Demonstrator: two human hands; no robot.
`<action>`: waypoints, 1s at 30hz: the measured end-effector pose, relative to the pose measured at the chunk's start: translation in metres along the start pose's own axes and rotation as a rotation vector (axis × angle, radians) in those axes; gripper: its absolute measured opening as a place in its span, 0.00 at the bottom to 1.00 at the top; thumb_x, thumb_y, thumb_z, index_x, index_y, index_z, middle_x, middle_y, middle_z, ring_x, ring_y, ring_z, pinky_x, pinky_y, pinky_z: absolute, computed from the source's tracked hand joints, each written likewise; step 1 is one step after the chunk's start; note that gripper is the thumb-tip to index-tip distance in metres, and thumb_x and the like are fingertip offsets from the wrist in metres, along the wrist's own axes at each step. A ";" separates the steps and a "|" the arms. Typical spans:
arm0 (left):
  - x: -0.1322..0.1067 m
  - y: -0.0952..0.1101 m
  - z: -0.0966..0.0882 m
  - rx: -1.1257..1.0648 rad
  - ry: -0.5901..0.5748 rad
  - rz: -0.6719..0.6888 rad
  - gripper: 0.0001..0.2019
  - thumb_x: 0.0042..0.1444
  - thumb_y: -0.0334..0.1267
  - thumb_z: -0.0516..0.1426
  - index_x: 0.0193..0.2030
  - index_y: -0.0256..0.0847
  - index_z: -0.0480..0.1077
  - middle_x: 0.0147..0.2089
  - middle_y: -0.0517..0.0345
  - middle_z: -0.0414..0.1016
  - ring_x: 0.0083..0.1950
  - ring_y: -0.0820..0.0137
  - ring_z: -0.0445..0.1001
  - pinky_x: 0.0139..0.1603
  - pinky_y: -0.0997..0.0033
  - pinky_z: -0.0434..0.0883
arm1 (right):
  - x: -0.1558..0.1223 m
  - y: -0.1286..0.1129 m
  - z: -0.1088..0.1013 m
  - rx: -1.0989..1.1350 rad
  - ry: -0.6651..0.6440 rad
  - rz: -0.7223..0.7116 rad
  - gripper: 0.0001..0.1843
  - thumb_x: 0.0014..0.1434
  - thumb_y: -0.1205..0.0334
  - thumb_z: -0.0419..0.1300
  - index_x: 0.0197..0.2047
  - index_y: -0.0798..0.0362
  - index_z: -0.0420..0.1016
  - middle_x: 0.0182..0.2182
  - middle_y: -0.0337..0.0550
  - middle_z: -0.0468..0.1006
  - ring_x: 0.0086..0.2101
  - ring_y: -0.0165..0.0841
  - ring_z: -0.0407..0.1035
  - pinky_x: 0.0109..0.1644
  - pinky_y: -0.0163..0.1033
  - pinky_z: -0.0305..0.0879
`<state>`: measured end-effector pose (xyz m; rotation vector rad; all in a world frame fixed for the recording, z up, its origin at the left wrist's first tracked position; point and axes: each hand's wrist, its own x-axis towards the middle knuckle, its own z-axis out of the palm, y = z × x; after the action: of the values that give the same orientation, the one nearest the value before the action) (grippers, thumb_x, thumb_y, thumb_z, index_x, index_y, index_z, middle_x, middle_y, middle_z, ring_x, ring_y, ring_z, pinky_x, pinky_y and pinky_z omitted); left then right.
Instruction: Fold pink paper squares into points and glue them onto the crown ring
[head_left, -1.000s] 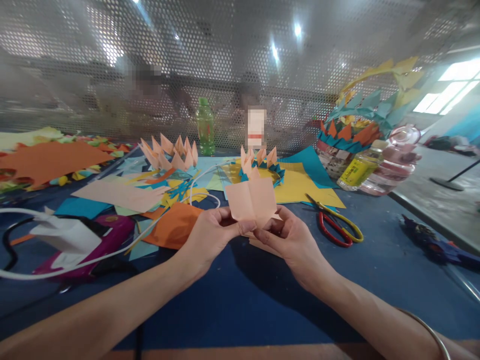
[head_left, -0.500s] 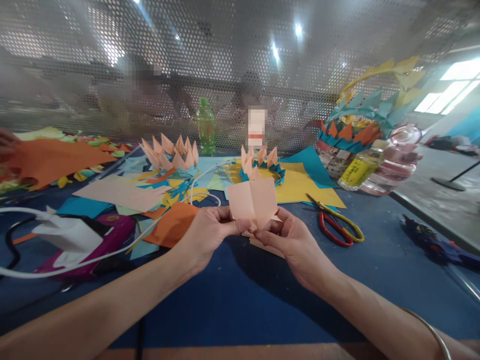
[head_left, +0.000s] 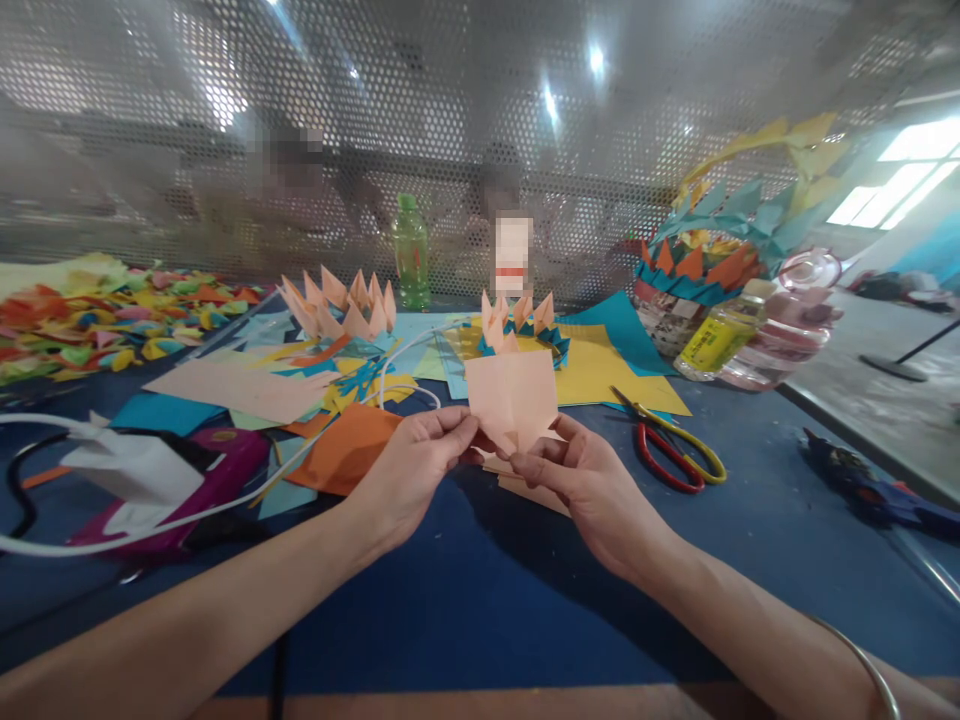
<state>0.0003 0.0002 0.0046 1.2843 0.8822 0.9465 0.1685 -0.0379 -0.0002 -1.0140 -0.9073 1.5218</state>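
A peach piece of paper (head_left: 511,390) with a centre crease and a folded lower tip is held up in front of me. My left hand (head_left: 431,450) pinches its lower left edge between thumb and fingers. On the other side my right hand (head_left: 574,465) is closed on the lower right edge. Beneath the hands lie more peach sheets (head_left: 529,490), partly hidden. Just behind the held paper stands a ring of folded paper points (head_left: 562,348), teal below and peach above.
Scissors (head_left: 679,450) lie to the right, near a glue gun (head_left: 870,480). Bottles (head_left: 724,330) and a paper basket (head_left: 667,300) stand at the back right. A purple power strip (head_left: 232,460) with white cable lies left. Coloured paper scraps (head_left: 127,310) heap far left.
The held paper has opened out flatter and shifted slightly right. My left thumb has drawn back to its left edge. Another person's hand and an orange sheet have left the far left.
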 end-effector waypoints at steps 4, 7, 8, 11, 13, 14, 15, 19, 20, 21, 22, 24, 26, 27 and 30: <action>-0.001 -0.001 0.003 -0.098 -0.032 0.005 0.10 0.52 0.44 0.63 0.37 0.41 0.79 0.38 0.56 0.81 0.40 0.68 0.75 0.45 0.70 0.70 | -0.001 0.001 0.000 -0.001 -0.002 -0.017 0.26 0.40 0.62 0.74 0.40 0.52 0.65 0.21 0.28 0.70 0.26 0.26 0.67 0.40 0.36 0.66; -0.003 -0.002 0.005 -0.093 -0.051 -0.015 0.14 0.46 0.41 0.67 0.41 0.41 0.79 0.40 0.56 0.82 0.45 0.65 0.76 0.49 0.68 0.69 | -0.002 0.001 0.002 -0.053 -0.041 -0.037 0.26 0.42 0.60 0.73 0.42 0.52 0.67 0.22 0.29 0.70 0.26 0.25 0.65 0.37 0.34 0.64; -0.003 -0.003 0.006 -0.072 -0.037 -0.024 0.14 0.45 0.40 0.68 0.40 0.40 0.79 0.39 0.55 0.82 0.45 0.64 0.76 0.48 0.68 0.70 | -0.003 0.001 0.003 -0.084 -0.063 -0.047 0.26 0.43 0.59 0.73 0.43 0.52 0.67 0.23 0.30 0.71 0.26 0.26 0.65 0.36 0.34 0.63; -0.004 -0.002 0.006 -0.022 0.018 -0.044 0.11 0.45 0.42 0.67 0.34 0.38 0.80 0.34 0.54 0.82 0.41 0.63 0.77 0.44 0.67 0.71 | -0.004 0.001 0.005 -0.197 -0.117 -0.059 0.24 0.46 0.56 0.72 0.43 0.52 0.67 0.26 0.34 0.73 0.29 0.27 0.67 0.33 0.33 0.60; -0.003 -0.003 0.005 -0.016 0.032 -0.054 0.11 0.45 0.41 0.67 0.33 0.37 0.80 0.34 0.54 0.82 0.41 0.63 0.78 0.44 0.68 0.71 | -0.004 0.002 0.004 -0.243 -0.117 -0.066 0.22 0.49 0.54 0.70 0.44 0.52 0.67 0.29 0.36 0.75 0.32 0.29 0.69 0.36 0.34 0.63; -0.002 -0.003 0.004 -0.023 0.033 -0.052 0.11 0.45 0.41 0.67 0.34 0.37 0.80 0.35 0.54 0.82 0.41 0.63 0.78 0.45 0.68 0.71 | -0.004 0.002 0.004 -0.249 -0.109 -0.074 0.21 0.51 0.53 0.68 0.45 0.52 0.67 0.32 0.38 0.76 0.35 0.30 0.71 0.39 0.35 0.64; -0.002 -0.003 0.003 -0.030 0.029 -0.047 0.12 0.46 0.41 0.67 0.35 0.37 0.80 0.36 0.54 0.82 0.41 0.64 0.78 0.45 0.69 0.71 | -0.004 0.003 0.003 -0.244 -0.102 -0.085 0.21 0.53 0.52 0.67 0.46 0.51 0.67 0.35 0.39 0.77 0.38 0.31 0.72 0.42 0.37 0.66; 0.001 -0.005 0.000 -0.024 0.010 -0.028 0.12 0.48 0.42 0.66 0.36 0.36 0.80 0.36 0.53 0.82 0.37 0.67 0.77 0.39 0.71 0.71 | -0.003 0.003 0.000 -0.265 -0.066 -0.118 0.20 0.56 0.50 0.63 0.48 0.50 0.67 0.42 0.43 0.77 0.42 0.34 0.73 0.44 0.39 0.69; 0.001 -0.005 0.000 -0.013 0.004 -0.031 0.13 0.48 0.43 0.66 0.36 0.36 0.80 0.36 0.52 0.82 0.36 0.67 0.77 0.37 0.72 0.71 | -0.002 0.003 0.000 -0.293 -0.051 -0.141 0.19 0.57 0.49 0.63 0.47 0.51 0.68 0.42 0.43 0.77 0.41 0.33 0.73 0.43 0.38 0.70; 0.001 -0.005 0.000 -0.003 -0.007 -0.037 0.14 0.48 0.44 0.66 0.35 0.35 0.80 0.35 0.51 0.81 0.35 0.67 0.76 0.34 0.72 0.71 | -0.002 0.002 -0.001 -0.322 -0.038 -0.169 0.19 0.56 0.49 0.63 0.46 0.51 0.69 0.41 0.44 0.77 0.40 0.33 0.73 0.42 0.37 0.70; 0.001 -0.004 0.000 0.006 -0.026 -0.043 0.15 0.47 0.45 0.66 0.35 0.34 0.79 0.34 0.51 0.81 0.33 0.67 0.76 0.32 0.72 0.71 | -0.001 0.002 -0.002 -0.348 -0.028 -0.197 0.18 0.56 0.49 0.62 0.44 0.52 0.70 0.40 0.44 0.77 0.38 0.33 0.73 0.41 0.37 0.70; 0.001 -0.004 0.001 0.028 -0.076 -0.050 0.16 0.46 0.46 0.66 0.35 0.34 0.79 0.32 0.51 0.80 0.31 0.68 0.75 0.29 0.73 0.70 | 0.001 0.001 -0.004 -0.389 -0.024 -0.231 0.17 0.56 0.48 0.62 0.42 0.52 0.72 0.38 0.43 0.78 0.36 0.33 0.73 0.40 0.36 0.69; 0.000 -0.003 0.003 0.053 -0.109 -0.042 0.15 0.45 0.46 0.67 0.33 0.34 0.78 0.28 0.54 0.79 0.28 0.71 0.73 0.27 0.75 0.68 | 0.002 0.001 -0.006 -0.436 -0.023 -0.221 0.17 0.56 0.47 0.61 0.37 0.53 0.73 0.34 0.43 0.78 0.34 0.33 0.73 0.39 0.37 0.69; 0.000 -0.003 0.003 0.063 -0.109 -0.038 0.14 0.45 0.45 0.67 0.32 0.34 0.78 0.26 0.55 0.78 0.26 0.72 0.71 0.26 0.76 0.66 | 0.002 0.002 -0.007 -0.461 -0.015 -0.213 0.17 0.56 0.47 0.61 0.34 0.54 0.73 0.32 0.43 0.78 0.34 0.34 0.73 0.38 0.37 0.68; 0.001 -0.004 0.002 0.065 -0.073 -0.051 0.11 0.45 0.41 0.66 0.30 0.34 0.77 0.24 0.57 0.76 0.25 0.75 0.70 0.26 0.77 0.65 | 0.003 0.002 -0.009 -0.509 0.017 -0.214 0.17 0.56 0.47 0.61 0.32 0.54 0.74 0.31 0.43 0.78 0.32 0.33 0.72 0.37 0.37 0.67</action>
<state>0.0026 0.0000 0.0007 1.3375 0.8913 0.8313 0.1760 -0.0350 -0.0061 -1.2368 -1.3861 1.1223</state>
